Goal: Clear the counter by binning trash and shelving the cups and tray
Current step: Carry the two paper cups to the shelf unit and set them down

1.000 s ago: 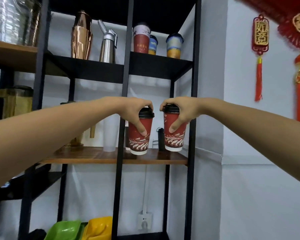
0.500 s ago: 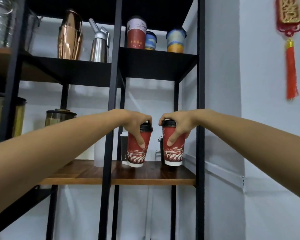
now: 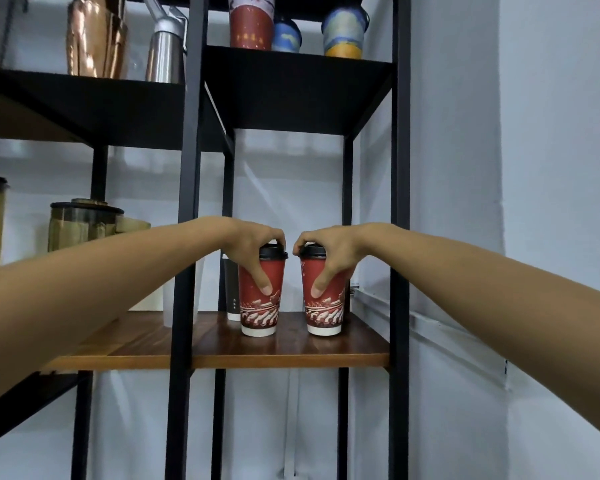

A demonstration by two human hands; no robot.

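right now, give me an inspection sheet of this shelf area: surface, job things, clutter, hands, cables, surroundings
surface: wooden shelf in a black metal frame; both cups' bases appear to rest on it.
job's things: left red cup and right red cup, black lids on, upright, standing apart side by side.
clutter: dark and white containers behind the left cup; three paper cups on the black shelf above; copper shaker and steel dispenser to the left.
hands: left hand grips the left cup's top, right hand the right cup's; fingers wrapped over the lids.
cables: nothing seen.
surroundings: pale wall to the right.
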